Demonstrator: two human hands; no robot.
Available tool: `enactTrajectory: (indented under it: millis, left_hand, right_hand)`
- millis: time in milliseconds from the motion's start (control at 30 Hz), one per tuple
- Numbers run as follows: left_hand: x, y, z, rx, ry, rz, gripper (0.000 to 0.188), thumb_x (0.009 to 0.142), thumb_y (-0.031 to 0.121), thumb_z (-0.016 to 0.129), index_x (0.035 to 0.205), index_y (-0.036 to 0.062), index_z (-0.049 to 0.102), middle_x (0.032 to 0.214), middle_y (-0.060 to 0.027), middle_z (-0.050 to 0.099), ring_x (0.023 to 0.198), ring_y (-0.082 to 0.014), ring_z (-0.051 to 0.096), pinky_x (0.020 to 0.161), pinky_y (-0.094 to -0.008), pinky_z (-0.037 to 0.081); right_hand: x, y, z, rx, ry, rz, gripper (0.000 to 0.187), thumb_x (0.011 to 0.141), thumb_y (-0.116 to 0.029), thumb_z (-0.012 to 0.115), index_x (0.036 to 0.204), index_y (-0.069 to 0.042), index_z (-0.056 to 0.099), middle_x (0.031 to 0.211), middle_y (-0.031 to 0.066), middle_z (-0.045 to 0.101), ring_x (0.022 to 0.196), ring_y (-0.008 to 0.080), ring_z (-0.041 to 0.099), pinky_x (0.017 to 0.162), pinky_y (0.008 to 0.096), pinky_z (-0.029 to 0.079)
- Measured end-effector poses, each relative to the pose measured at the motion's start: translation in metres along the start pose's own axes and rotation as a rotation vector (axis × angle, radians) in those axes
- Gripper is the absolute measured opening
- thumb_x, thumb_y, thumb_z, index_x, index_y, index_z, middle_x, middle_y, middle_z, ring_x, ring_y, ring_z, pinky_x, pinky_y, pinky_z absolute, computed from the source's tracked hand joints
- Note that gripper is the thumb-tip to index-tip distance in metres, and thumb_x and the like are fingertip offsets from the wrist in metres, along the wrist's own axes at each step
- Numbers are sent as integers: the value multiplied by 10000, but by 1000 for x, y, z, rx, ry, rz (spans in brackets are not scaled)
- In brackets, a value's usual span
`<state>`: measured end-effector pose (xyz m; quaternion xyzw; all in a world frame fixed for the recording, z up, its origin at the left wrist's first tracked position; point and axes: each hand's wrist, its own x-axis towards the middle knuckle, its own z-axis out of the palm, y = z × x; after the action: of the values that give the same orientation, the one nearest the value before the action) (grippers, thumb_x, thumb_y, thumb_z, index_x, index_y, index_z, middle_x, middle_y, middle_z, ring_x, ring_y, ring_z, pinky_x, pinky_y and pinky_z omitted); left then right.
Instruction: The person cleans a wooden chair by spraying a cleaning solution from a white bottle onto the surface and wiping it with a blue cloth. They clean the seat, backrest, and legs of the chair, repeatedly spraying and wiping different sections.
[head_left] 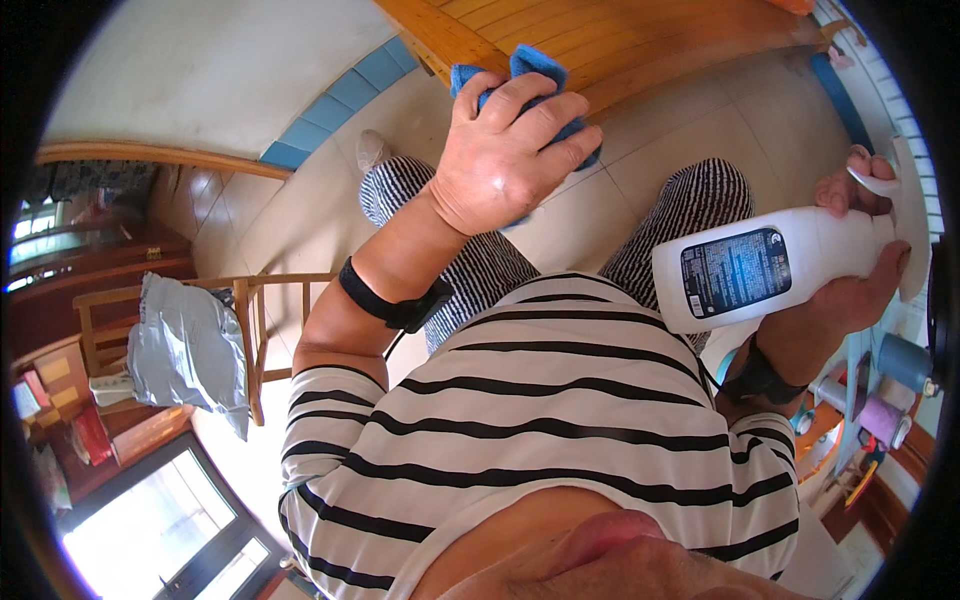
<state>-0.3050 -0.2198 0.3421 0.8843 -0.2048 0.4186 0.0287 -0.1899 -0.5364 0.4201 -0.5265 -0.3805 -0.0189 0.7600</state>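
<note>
Striped shirt [560,400], wooden surface [650,45] (blue cloth [537,63] near), tiled floor [640,150]

Beige tile floor [700,120] under me. White wall [230,70] ahead-left, blue tiles [350,92] along its base. Wood chair [250,345] at my left, bright window [145,525] past it.

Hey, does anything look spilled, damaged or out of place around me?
I see no spill or damage. The silver bag looks a bit untidy: it's crumpled and draped over the chair on your left. The cloth in your left hand and bottle in your right hand look ordinary.
</note>
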Motion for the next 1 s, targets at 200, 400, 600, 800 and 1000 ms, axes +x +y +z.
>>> enactTrajectory:
  millis: [200, 400, 600, 800, 1000]
  left_hand:
    - [-1, 11, 7, 22, 28, -131, 401, 601, 137, 786, 990, 164, 693, 1053, -50, 620, 1022, -266, 565, 834, -413, 464]
    - [18, 6, -12, -259, -114, -833, 259, 856, 202, 602, 1055, 53, 671, 1043, -96, 653, 1031, -289, 556, 914, -382, 401]
    - [-23, 26, 7, 160, 60, -356, 330, 665, 154, 772, 985, 176, 695, 1101, -70, 623, 1052, -289, 551, 888, -410, 449]
    - [-40, 55, 10, 202, -29, -191, 470, 577, 29, 749, 1028, 139, 672, 1180, -51, 598, 1125, -316, 514, 935, -423, 428]
    - [-122, 50, -9, -705, 985, -910, 240, 957, 96, 511, 1193, 71, 548, 1086, -113, 637, 958, -289, 641, 922, -426, 514]
  right_hand:
    - [12, 6, -26, -128, -61, -21, 674, 940, -473, 326, 1295, 85, 454, 1154, 217, 588, 842, 199, 548, 757, 323, 418]
    - [12, 5, -34, -107, -5, 51, 655, 864, -461, 416, 1255, 60, 484, 1066, 157, 585, 820, 178, 527, 783, 319, 398]
    - [15, 21, -66, -7, -46, 23, 693, 891, -489, 384, 1259, 92, 469, 1174, 220, 582, 799, 188, 533, 725, 293, 423]
    - [3, 39, -70, -1, -97, 45, 686, 894, -490, 397, 1263, 83, 473, 1223, 230, 567, 801, 187, 531, 718, 279, 427]
    - [-11, 61, -90, 55, -57, 84, 703, 889, -504, 426, 1276, 81, 470, 1195, 189, 562, 847, 171, 509, 772, 282, 403]
